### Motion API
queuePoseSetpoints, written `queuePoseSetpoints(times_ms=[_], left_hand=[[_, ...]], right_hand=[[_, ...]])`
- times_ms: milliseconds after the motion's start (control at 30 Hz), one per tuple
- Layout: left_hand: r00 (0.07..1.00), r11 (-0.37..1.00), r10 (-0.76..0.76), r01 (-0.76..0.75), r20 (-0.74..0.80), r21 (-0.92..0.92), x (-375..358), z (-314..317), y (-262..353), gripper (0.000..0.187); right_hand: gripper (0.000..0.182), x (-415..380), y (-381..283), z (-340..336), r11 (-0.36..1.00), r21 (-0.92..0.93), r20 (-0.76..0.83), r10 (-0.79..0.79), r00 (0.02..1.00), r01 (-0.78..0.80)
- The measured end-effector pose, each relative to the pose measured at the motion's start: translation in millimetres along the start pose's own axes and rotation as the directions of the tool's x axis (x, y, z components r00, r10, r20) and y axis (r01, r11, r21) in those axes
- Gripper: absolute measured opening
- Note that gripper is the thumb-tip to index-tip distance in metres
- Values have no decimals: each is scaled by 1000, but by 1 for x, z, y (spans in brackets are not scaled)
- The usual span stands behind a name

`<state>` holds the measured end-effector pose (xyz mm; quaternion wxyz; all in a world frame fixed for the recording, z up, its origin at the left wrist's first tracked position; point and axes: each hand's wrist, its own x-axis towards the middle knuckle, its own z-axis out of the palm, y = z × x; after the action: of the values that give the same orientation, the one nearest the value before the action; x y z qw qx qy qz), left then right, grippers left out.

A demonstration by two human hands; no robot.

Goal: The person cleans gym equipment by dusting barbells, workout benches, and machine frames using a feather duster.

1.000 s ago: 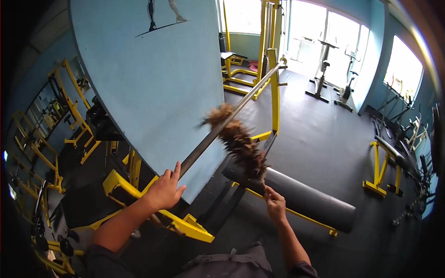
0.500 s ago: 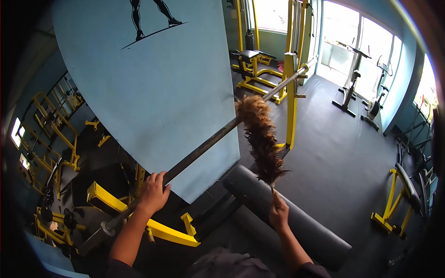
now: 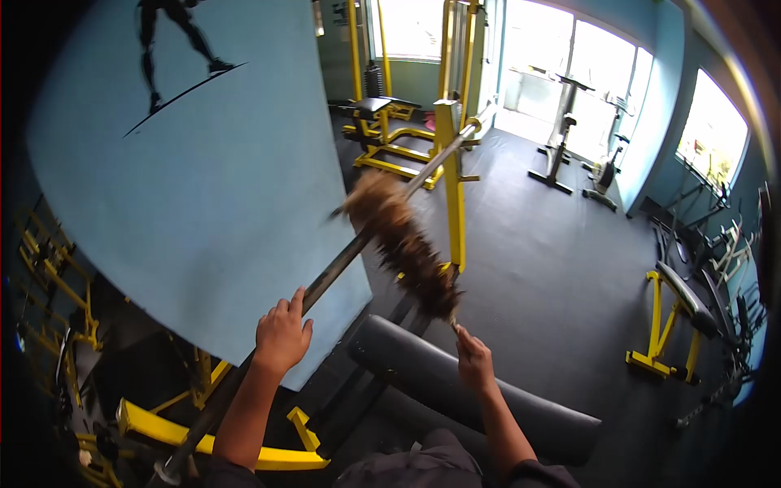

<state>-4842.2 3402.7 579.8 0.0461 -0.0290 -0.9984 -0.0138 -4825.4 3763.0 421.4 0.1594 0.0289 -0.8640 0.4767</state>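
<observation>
My left hand (image 3: 282, 335) is closed over a long metal barbell (image 3: 335, 268), its thumb lying apart from the fingers. The bar runs diagonally from the lower left up to a yellow rack post (image 3: 451, 191). In my right hand (image 3: 476, 362) is the thin handle of a brown feather duster (image 3: 411, 256), gripped near its lower end. The duster's lighter, blurred tip lies across the middle of the bar, touching it. Below both hands a black padded bench (image 3: 488, 398) slants to the lower right.
A blue wall panel (image 3: 220, 179) with a painted figure stands behind the bar on the left. A yellow rack arm (image 3: 163, 427) juts out at lower left. Exercise bikes (image 3: 560, 138) stand by the bright windows, and a yellow-framed bench (image 3: 663, 325) is at right.
The view has swung right, so the surroundings sit farther left. The duster has tilted more to the left, with its tip still across the bar. Both hands keep their holds.
</observation>
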Motion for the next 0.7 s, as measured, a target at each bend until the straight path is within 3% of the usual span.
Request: queuePoseSetpoints(times_ms=[100,167,233,267,367,500,567,633,700], left_hand=[[1000,998,-1,2,19,-63,47,3,24,66],[999,999,17,-16,36,-39,81,2,40,65],[998,999,27,-26,62,-20,108,6,54,64],[997,999,21,-18,71,-46,123,9,61,63],[998,998,10,-6,60,-69,167,21,83,59],[999,995,2,1,37,-99,208,30,103,56],[999,995,2,1,33,-103,219,32,108,56],[999,994,-17,21,37,-105,224,34,110,56],[999,995,11,-14,-32,-96,227,34,113,57]], right_hand=[[32,35,11,2,998,9,-128,-63,990,65],[32,60,8,-8,997,44,-78,-55,995,58],[31,85,14,-20,993,-112,71,40,997,-32],[30,103,38,-10,1000,28,-94,-7,996,10],[29,155,58,-12,997,49,-173,73,982,-65],[28,177,95,-2,976,156,-125,174,977,-154],[29,172,106,9,940,141,-27,317,948,-310],[28,141,117,24,973,149,151,152,977,-175],[28,97,116,29,960,237,513,5,859,-147]])
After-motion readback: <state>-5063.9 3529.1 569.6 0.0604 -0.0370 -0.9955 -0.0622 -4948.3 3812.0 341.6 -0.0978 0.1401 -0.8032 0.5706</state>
